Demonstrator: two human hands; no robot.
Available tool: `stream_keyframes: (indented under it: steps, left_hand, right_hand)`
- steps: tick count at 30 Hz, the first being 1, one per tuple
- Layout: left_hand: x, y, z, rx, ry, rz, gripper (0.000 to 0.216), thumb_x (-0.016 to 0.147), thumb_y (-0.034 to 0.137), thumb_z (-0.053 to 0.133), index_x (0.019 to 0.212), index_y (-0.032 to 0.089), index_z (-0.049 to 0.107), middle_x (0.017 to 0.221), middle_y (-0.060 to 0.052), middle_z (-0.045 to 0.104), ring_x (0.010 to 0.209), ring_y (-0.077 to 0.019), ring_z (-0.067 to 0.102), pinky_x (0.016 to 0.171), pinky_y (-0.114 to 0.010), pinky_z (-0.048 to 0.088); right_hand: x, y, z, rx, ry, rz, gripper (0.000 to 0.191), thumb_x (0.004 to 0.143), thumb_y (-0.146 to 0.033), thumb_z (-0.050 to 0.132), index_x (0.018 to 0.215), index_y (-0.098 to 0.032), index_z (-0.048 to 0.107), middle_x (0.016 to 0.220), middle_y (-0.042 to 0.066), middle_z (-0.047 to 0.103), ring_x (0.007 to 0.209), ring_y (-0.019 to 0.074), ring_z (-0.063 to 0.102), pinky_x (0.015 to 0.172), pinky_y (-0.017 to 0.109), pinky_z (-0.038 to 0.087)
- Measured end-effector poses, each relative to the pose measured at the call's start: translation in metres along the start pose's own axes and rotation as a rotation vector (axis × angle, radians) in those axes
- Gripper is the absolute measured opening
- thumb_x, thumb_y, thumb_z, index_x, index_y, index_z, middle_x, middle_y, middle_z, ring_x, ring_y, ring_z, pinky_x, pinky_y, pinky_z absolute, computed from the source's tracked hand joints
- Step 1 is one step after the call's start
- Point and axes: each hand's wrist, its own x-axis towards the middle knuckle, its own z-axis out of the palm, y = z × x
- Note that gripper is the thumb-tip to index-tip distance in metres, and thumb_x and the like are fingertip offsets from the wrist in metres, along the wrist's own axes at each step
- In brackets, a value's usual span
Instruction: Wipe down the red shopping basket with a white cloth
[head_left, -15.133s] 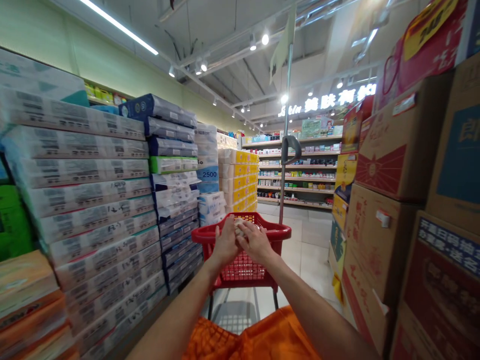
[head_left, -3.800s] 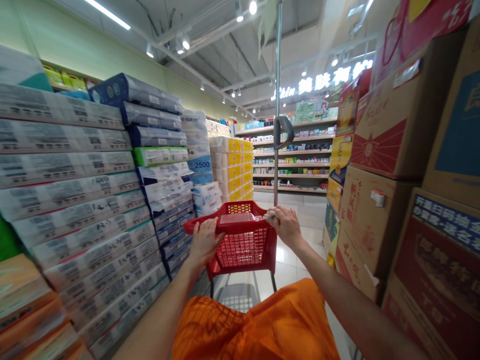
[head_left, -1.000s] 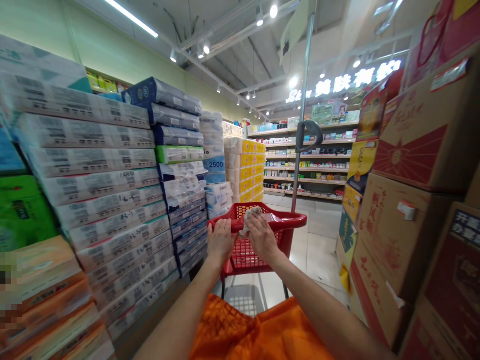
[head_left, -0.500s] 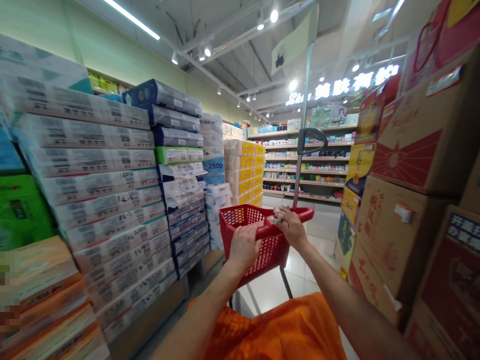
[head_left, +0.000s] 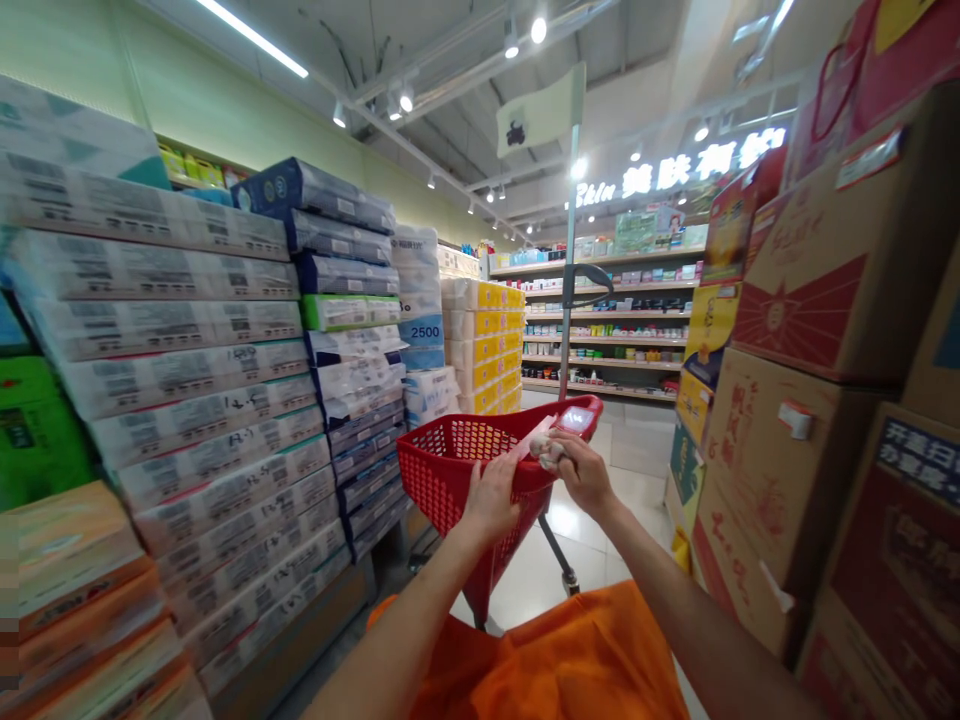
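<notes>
A red shopping cart [head_left: 442, 460] with a perforated plastic basket stands in front of me, turned at an angle. My left hand [head_left: 491, 500] is closed over the near end of its handle, beside a pink strip [head_left: 531, 438]. In my right hand [head_left: 585, 475] is a crumpled white cloth [head_left: 551, 450], pinched and pressed on the handle's upper face. Just beyond it, a shiny label [head_left: 576, 419] on the handle reflects light. A grey pole [head_left: 568, 340] with a hook and a pale flag [head_left: 540, 112] rises behind the far end of the handle.
Stacked paper packs [head_left: 195, 390] line the left side, with blue packs [head_left: 349, 270] and yellow packs [head_left: 487, 340] farther along. Cardboard boxes [head_left: 802, 460] are piled high at right. Shelves of small goods [head_left: 630, 315] stand at the back. Tiled floor [head_left: 600, 560] runs between.
The cart has swung round, its basket shifting left and its pole leftward with the flag. My right hand and the cloth have moved nearer along the handle, uncovering the label.
</notes>
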Motion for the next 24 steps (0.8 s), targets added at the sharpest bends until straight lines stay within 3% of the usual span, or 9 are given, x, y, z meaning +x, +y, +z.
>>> stream_keyframes:
  steps: [5, 11, 13, 17, 24]
  left_hand:
    - [0.011, -0.010, 0.013, 0.071, -0.099, -0.121, 0.067, 0.071, 0.028, 0.047, 0.133, 0.017, 0.024, 0.142, -0.009, 0.027, 0.131, -0.0221, 0.020, 0.107, -0.050, 0.010]
    - [0.018, 0.003, 0.022, 0.113, -0.138, -0.064, 0.072, 0.072, 0.027, 0.045, 0.136, 0.014, 0.017, 0.145, -0.009, 0.019, 0.133, -0.0221, 0.014, 0.106, -0.048, 0.013]
    - [0.019, -0.003, 0.024, 0.085, -0.138, -0.062, 0.071, 0.070, 0.025, 0.046, 0.135, 0.014, 0.019, 0.144, -0.009, 0.020, 0.133, -0.0204, 0.015, 0.107, -0.046, 0.013]
    - [0.023, -0.023, 0.029, 0.074, -0.199, -0.265, 0.075, 0.067, 0.021, 0.046, 0.135, 0.012, 0.016, 0.145, -0.011, 0.015, 0.133, -0.0223, 0.011, 0.105, -0.049, 0.015]
    - [0.023, -0.028, 0.034, 0.062, -0.240, -0.207, 0.078, 0.067, 0.022, 0.049, 0.136, 0.017, 0.013, 0.146, -0.009, 0.011, 0.134, -0.0221, 0.008, 0.104, -0.052, 0.015]
  right_hand:
    - [0.005, 0.018, -0.013, -0.049, 0.044, 0.137, 0.027, 0.067, -0.013, 0.038, 0.076, -0.018, 0.063, 0.097, 0.006, 0.064, 0.095, 0.0193, 0.057, 0.082, 0.032, 0.047]
    - [-0.003, -0.007, -0.002, -0.371, -0.098, -0.051, 0.039, 0.067, -0.010, 0.042, 0.100, -0.017, 0.061, 0.105, 0.007, 0.061, 0.101, 0.0210, 0.052, 0.092, 0.036, 0.038]
    - [-0.006, -0.005, -0.006, -0.476, -0.084, -0.033, 0.045, 0.066, -0.011, 0.044, 0.109, -0.014, 0.057, 0.115, 0.010, 0.056, 0.106, 0.0237, 0.049, 0.094, 0.040, 0.034]
    - [-0.006, 0.009, -0.014, -0.589, -0.051, 0.083, 0.046, 0.066, -0.013, 0.046, 0.111, -0.014, 0.054, 0.119, 0.013, 0.053, 0.109, 0.0266, 0.047, 0.096, 0.046, 0.029]
    - [-0.007, 0.004, 0.050, -0.593, -0.272, -0.155, 0.034, 0.077, -0.008, 0.044, 0.107, -0.015, 0.058, 0.113, 0.012, 0.058, 0.110, 0.0240, 0.049, 0.095, 0.040, 0.033]
